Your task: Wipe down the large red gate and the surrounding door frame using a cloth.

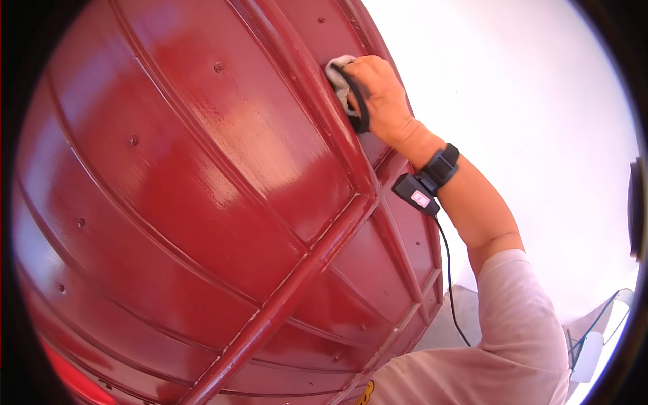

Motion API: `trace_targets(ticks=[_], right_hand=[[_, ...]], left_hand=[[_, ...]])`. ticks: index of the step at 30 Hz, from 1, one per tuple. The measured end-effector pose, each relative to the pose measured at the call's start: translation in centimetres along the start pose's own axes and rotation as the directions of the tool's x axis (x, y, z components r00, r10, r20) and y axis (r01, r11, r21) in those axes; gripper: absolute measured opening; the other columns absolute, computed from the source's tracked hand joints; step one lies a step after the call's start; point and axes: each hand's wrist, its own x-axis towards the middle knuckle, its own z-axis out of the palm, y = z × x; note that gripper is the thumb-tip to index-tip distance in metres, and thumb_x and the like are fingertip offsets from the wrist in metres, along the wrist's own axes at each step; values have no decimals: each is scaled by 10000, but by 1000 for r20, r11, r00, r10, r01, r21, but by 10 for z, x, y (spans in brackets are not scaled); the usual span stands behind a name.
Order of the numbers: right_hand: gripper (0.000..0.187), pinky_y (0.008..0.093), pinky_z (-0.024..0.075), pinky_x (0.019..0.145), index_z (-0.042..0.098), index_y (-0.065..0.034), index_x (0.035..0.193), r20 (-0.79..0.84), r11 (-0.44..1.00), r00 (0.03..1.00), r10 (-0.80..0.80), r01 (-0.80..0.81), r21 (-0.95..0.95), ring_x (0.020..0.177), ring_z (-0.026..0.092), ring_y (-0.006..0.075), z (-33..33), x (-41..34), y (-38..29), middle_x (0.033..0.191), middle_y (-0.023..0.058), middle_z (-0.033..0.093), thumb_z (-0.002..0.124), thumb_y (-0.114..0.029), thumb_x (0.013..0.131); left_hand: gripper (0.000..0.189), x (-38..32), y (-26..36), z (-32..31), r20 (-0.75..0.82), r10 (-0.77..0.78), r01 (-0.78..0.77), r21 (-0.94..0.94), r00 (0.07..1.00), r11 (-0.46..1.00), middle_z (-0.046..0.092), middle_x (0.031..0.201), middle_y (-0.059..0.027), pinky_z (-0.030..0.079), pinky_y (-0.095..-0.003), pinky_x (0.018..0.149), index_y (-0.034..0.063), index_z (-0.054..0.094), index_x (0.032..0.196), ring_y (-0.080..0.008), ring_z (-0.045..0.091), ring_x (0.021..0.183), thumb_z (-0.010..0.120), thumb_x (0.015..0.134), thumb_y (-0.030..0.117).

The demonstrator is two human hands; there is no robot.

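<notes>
My right hand (377,96) is raised and closed around a crumpled whitish-grey cloth (340,83). A curved black band (360,104) runs along the cloth beside my fingers. The cloth is at a thick rounded red rail (314,96) on a large red-painted panelled surface (228,212), close to that surface's right edge. Glossy patches and duller, pinkish ones show in the paint. How firmly the cloth presses is hidden by my hand. My left hand is out of view.
Another thick red rail (288,288) crosses the panels diagonally, and thinner ribs curve over them. Small dark fastener heads (218,67) dot the panels. A black device (416,194) is strapped at my wrist, its cable (450,283) hanging down. Bright white fills the right side.
</notes>
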Motion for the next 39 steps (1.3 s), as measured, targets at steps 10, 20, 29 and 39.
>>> trace_targets(ticks=[10, 20, 29, 39], right_hand=[[238, 422, 428, 791, 562, -2, 990, 343, 992, 930, -130, 124, 40, 929, 523, 342, -31, -47, 1, 1024, 146, 541, 570, 22, 754], [299, 440, 388, 931, 513, 13, 1060, 26, 946, 952, -305, 306, -108, 1067, 484, 384, 53, 143, 29, 1145, 203, 489, 512, 18, 761], [192, 418, 428, 780, 488, -32, 1010, -34, 945, 975, -218, 220, 244, 952, 526, 366, 73, 205, 21, 962, 152, 530, 532, -41, 824], [154, 413, 408, 819, 505, -28, 988, -85, 905, 910, -406, 414, 102, 975, 500, 354, 52, 160, 44, 1001, 136, 518, 463, 31, 852]], left_hand=[[262, -18, -11, 8, -68, -48, 52, 60, 997, 997, 550, 826, -163, 417, -411, 585, -39, 522, 912, -290, 498, 677, 327, 999, 112], [219, -8, -5, -1, 13, -88, 87, 3, 996, 996, 534, 819, -160, 435, -417, 589, -33, 498, 925, -288, 511, 677, 342, 996, 103], [151, -15, -9, 2, 24, -1, -1, 82, 1000, 997, 518, 874, -159, 442, -426, 549, -51, 422, 1053, -303, 517, 675, 414, 974, 77], [100, 3, 5, -7, 66, 49, -58, 152, 997, 987, 545, 845, -156, 463, -418, 574, -56, 437, 1000, -302, 535, 724, 445, 951, 31]])
